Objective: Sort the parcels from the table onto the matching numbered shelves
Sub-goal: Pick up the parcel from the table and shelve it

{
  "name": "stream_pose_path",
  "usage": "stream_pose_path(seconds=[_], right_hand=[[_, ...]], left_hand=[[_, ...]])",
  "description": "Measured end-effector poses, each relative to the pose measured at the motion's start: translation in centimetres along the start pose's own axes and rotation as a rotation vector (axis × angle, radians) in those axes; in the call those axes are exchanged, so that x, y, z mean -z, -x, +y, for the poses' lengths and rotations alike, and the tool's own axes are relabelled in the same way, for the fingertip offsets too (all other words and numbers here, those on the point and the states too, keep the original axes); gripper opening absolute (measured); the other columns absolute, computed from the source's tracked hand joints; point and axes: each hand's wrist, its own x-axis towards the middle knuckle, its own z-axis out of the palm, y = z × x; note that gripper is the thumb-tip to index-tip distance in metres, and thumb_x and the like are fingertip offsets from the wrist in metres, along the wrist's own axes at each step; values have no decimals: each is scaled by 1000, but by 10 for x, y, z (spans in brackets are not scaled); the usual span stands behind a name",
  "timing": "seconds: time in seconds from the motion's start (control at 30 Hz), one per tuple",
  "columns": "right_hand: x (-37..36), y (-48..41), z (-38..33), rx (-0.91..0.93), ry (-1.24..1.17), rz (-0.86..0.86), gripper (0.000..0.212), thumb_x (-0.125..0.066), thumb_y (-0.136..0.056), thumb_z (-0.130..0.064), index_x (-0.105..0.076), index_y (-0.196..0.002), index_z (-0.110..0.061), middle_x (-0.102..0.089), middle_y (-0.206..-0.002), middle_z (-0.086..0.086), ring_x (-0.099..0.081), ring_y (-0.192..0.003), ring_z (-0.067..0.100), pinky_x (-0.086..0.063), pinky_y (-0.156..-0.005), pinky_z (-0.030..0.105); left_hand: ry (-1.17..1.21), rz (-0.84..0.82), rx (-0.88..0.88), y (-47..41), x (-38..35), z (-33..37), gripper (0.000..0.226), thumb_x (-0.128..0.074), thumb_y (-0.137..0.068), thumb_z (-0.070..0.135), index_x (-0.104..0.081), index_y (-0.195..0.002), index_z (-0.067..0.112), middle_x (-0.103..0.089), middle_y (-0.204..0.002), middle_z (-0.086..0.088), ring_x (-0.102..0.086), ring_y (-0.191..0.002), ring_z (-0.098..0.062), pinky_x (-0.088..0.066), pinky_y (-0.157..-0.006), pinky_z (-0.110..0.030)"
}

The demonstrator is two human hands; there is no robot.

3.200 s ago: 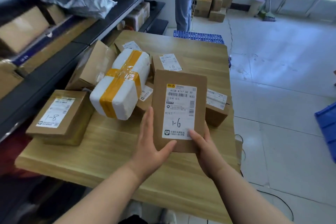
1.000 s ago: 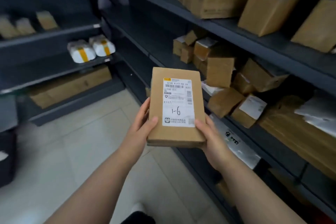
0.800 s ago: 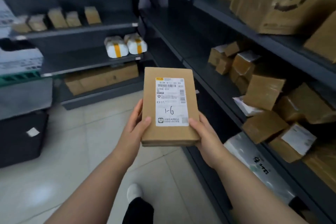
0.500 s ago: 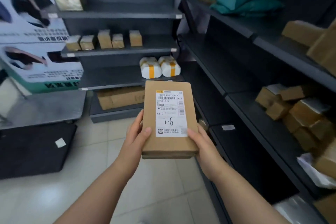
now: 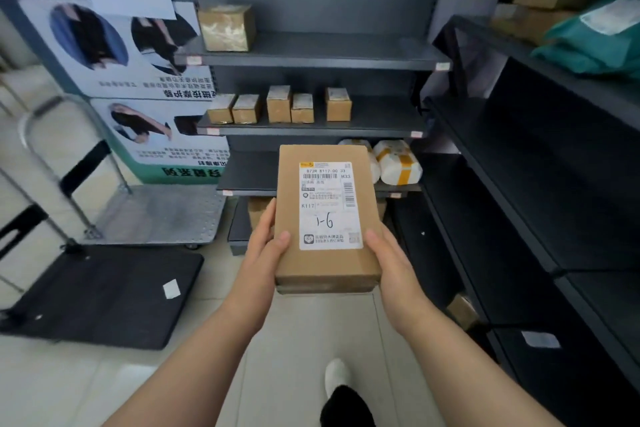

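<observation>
I hold a flat brown cardboard parcel (image 5: 325, 263) in front of me, its white label hand-marked "1-6". My left hand (image 5: 265, 243) grips its left edge, thumb on top. My right hand (image 5: 389, 255) grips its right edge, thumb beside the label. Straight ahead stands a dark grey shelf unit (image 5: 311, 57). Its top shelf carries one taped box (image 5: 227, 28). The shelf below carries a row of several small boxes (image 5: 278, 104). Lower down lie two white parcels with yellow tape (image 5: 398, 161), partly hidden behind my parcel.
A second dark shelf rack (image 5: 519, 156) runs along the right, with a green bag (image 5: 595, 42) on an upper level. Two flat trolleys, one silver (image 5: 156, 215) and one black (image 5: 104, 295), stand on the floor at left under posters. My foot (image 5: 337, 376) is on the tiled floor.
The view has swung left from the right-hand rack to face the end shelf unit, which is now closer. Both hands still hold the parcel the same way.
</observation>
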Motion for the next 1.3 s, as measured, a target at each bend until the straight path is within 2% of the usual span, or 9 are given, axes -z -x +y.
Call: stream_pose_path(seconds=[0.17,0.27,0.37,0.53,0.67,0.77,1.1,1.23,1.3], right_hand=[[-9,-92,-12,31,-7,-83,32,-47,-99,-29,-55,-129,-30,-69,-112,-15,-63,-102,-2,-47,-79,13],[-17,-152,-28,46,-11,-146,60,-54,-83,-47,-44,-141,-33,-60,-129,-16,-56,-117,2,-42,-100,27],[-22,-210,-52,82,-4,-157,68,-56,-83,-55,-32,-145,-39,-50,-134,-23,-48,-118,-7,-39,-99,22],[-24,-292,-82,132,59,-212,71,-41,-79,-59,-25,-147,-44,-50,-129,-27,-49,-113,-8,-40,-93,19],[-31,-349,-100,171,87,-214,66,-42,-85,-64,-24,-147,-47,-48,-138,-19,-48,-122,2,-39,-105,32],[-42,-388,-113,185,75,-207,71,-42,-83,-61,-24,-149,-43,-48,-140,-18,-46,-126,3,-36,-109,32],[-103,-523,-158,256,124,-68,57,-40,-95,-57,-28,-148,-42,-49,-139,-15,-50,-121,4,-42,-100,31],[-128,-565,-174,248,97,24,46,-37,-99,-49,-34,-145,-40,-57,-124,-17,-56,-104,-1,-45,-71,16],[-136,-583,-178,261,106,78,46,-34,-100,-47,-34,-146,-38,-56,-121,-18,-55,-103,-2,-44,-74,16]], left_hand=[[42,103,-31,-78,10,5,65,-64,-78,28,-40,-138,38,-53,-136,18,-56,-117,1,-48,-96,-23],[33,176,-41,-134,14,12,59,-55,-78,33,-43,-136,31,-55,-133,13,-57,-115,-2,-48,-90,-22],[32,224,-29,-192,15,25,47,-54,-75,36,-48,-121,36,-59,-122,18,-61,-103,3,-48,-77,-15],[34,274,-46,-276,12,40,43,-53,-75,39,-50,-118,43,-61,-118,23,-59,-109,-3,-45,-86,-28],[-2,253,-58,-329,13,54,44,-50,-82,37,-48,-125,44,-60,-125,16,-56,-115,-9,-44,-87,-29],[-46,242,-68,-371,22,65,61,-53,-77,46,-44,-137,40,-57,-133,11,-53,-122,-14,-41,-104,-41],[-89,148,-98,-517,69,96,87,-54,-63,67,-33,-144,44,-49,-140,10,-47,-127,-17,-36,-109,-50],[-130,70,-97,-573,89,110,76,-55,-73,64,-32,-143,46,-50,-137,12,-50,-123,-16,-41,-104,-47],[-128,53,-86,-596,97,112,64,-53,-85,57,-30,-144,45,-51,-132,13,-51,-120,-15,-44,-99,-41]])
